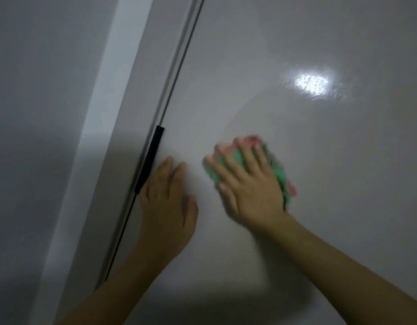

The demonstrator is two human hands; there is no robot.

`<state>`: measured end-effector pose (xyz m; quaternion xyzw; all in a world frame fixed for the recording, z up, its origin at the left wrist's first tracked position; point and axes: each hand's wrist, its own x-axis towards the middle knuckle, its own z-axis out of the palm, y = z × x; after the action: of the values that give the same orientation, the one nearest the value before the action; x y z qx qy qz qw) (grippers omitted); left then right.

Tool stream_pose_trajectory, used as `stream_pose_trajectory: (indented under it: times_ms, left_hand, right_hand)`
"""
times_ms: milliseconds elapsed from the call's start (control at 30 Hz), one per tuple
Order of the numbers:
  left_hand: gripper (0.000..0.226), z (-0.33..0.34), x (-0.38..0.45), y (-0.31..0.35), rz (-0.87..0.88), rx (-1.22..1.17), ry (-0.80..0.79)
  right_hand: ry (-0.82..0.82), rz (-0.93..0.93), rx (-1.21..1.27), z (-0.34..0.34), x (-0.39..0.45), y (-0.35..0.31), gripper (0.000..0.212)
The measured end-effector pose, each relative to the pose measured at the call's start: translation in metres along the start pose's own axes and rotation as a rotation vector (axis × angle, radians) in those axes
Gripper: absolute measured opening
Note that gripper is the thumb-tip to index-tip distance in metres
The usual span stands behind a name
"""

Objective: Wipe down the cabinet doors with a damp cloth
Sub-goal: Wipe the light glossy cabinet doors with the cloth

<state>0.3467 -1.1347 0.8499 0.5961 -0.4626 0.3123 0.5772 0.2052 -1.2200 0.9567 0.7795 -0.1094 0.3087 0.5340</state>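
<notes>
Left hand (167, 202), lower centre of the frame: palm flat, fingers straight and close together, thumb spread toward the right; bare forearm enters from the bottom left edge. Right hand (247, 184), centre right: fingers straight and spread, pressing forward (outline blurred); bare forearm runs in from the lower right corner. The two hands lie near each other, not touching.

wall (34, 90): grey, left | light glare (312, 83): bright, possibly lamp reflection
</notes>
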Motion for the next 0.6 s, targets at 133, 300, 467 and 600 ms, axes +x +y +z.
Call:
stream_pose_trajectory:
  times_ms: [133,300,467,600]
  left_hand:
    - [0.061,-0.007,-0.006,-0.013,-0.024,0.03,-0.011]
    - [0.064,-0.016,-0.008,-0.04,-0.038,0.1,0.029]
    - [0.062,-0.007,-0.011,-0.069,0.077,0.131,0.059]
    - [0.061,-0.003,-0.013,-0.084,0.133,0.163,0.102]
  right_hand:
    - [-0.116,-0.323,-0.026,-0.005,-0.034,0.017,0.05]
    - [0.043,0.288,-0.024,-0.015,0.048,0.03,0.053]
    - [0.055,0.152,0.041,0.013,0.07,-0.044,0.052]
    - [-0.037,-0.18,0.026,0.013,0.02,-0.052,0.049]
